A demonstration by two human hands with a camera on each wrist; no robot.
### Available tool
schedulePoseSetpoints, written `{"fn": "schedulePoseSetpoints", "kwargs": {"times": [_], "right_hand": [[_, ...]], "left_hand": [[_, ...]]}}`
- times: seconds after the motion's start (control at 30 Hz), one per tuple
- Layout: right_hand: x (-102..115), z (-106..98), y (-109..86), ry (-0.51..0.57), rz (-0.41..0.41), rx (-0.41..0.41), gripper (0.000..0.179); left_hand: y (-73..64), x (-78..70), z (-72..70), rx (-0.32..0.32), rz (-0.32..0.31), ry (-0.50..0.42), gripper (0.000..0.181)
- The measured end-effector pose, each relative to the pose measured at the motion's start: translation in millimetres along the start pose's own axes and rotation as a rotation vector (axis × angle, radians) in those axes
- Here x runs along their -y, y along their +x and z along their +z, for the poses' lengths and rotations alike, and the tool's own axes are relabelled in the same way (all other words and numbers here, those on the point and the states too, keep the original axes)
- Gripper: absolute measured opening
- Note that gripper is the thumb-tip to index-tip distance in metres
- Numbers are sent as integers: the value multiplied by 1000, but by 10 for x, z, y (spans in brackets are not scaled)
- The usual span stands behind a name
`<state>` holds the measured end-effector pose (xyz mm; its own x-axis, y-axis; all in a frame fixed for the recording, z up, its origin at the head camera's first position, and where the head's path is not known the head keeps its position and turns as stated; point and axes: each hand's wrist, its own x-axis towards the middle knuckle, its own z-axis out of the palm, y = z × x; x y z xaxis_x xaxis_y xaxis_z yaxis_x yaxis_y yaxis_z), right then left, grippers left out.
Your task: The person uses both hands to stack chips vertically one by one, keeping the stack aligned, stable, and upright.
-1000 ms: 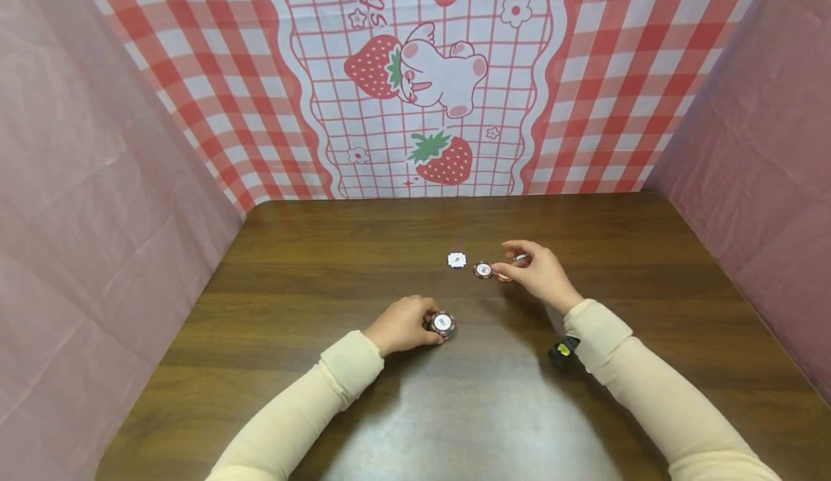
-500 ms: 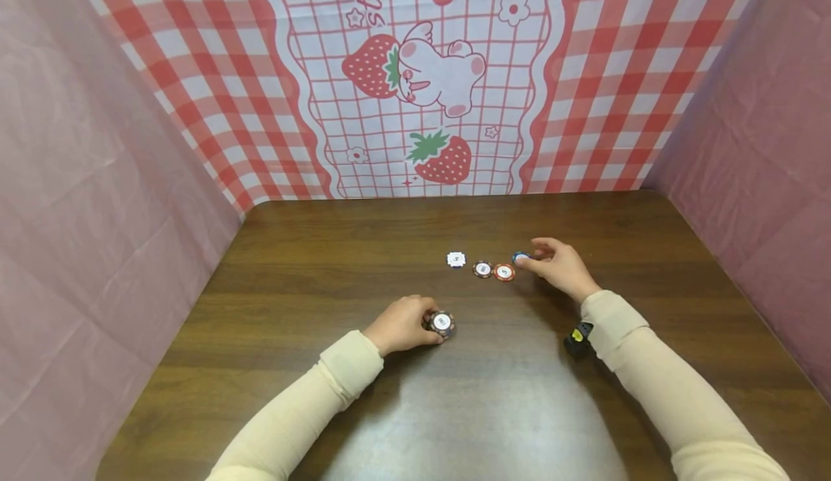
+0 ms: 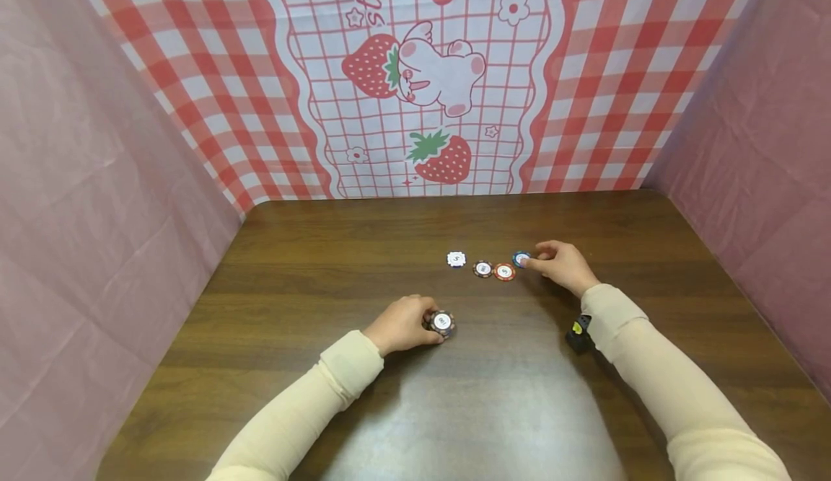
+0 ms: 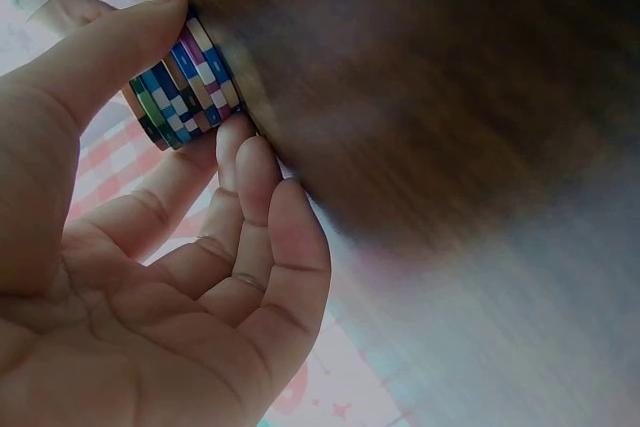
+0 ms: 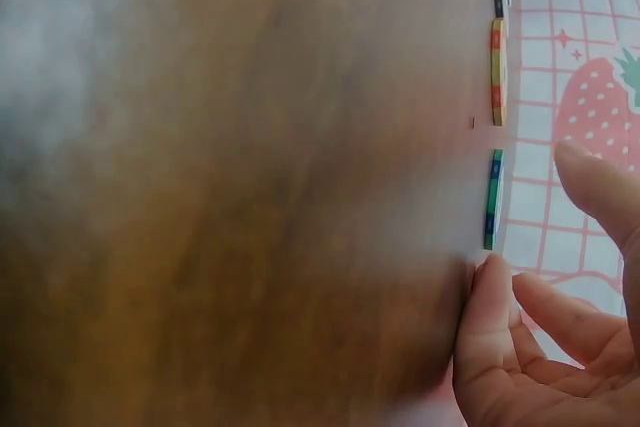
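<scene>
My left hand (image 3: 402,324) grips a stack of poker chips (image 3: 443,322), a dark one marked 100 on top. In the left wrist view, thumb and fingers hold the multicoloured edges of the stack (image 4: 185,92). Farther back on the right, my right hand (image 3: 565,266) is at a blue-and-green poker chip (image 3: 519,258), its thumb overlapping the chip's right side. The right wrist view has that chip (image 5: 494,199) flat on the table, the thumb raised apart from it and the fingertips just beside its edge.
A white chip (image 3: 456,259), a black chip (image 3: 483,269) and a red chip (image 3: 504,272) lie left of the blue-and-green one on the wooden table (image 3: 324,250). A strawberry-print cloth (image 3: 422,106) hangs behind; pink cloth (image 3: 766,142) flanks both sides.
My right hand has moved right, uncovering the red chip, and has let go of the blue-and-green chip, which now lies flat. The left hand keeps its hold in place.
</scene>
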<state>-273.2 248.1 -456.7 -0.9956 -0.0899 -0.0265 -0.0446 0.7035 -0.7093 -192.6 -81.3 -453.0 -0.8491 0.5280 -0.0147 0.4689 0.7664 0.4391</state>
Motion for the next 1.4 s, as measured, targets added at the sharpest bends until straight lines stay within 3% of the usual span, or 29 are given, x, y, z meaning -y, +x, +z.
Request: {"fn": "schedulePoseSetpoints", "kwargs": {"times": [0.37, 1.03, 1.4], "right_hand": [[53, 15, 19, -47, -7, 45, 60], [90, 62, 125, -153, 11, 52, 53], [122, 52, 136, -207, -26, 31, 45]], "left_hand": [[1, -3, 4, -3, 3, 3, 40], [2, 2, 1, 0, 0, -4, 40], [-2, -3, 6, 1, -2, 1, 39]]}}
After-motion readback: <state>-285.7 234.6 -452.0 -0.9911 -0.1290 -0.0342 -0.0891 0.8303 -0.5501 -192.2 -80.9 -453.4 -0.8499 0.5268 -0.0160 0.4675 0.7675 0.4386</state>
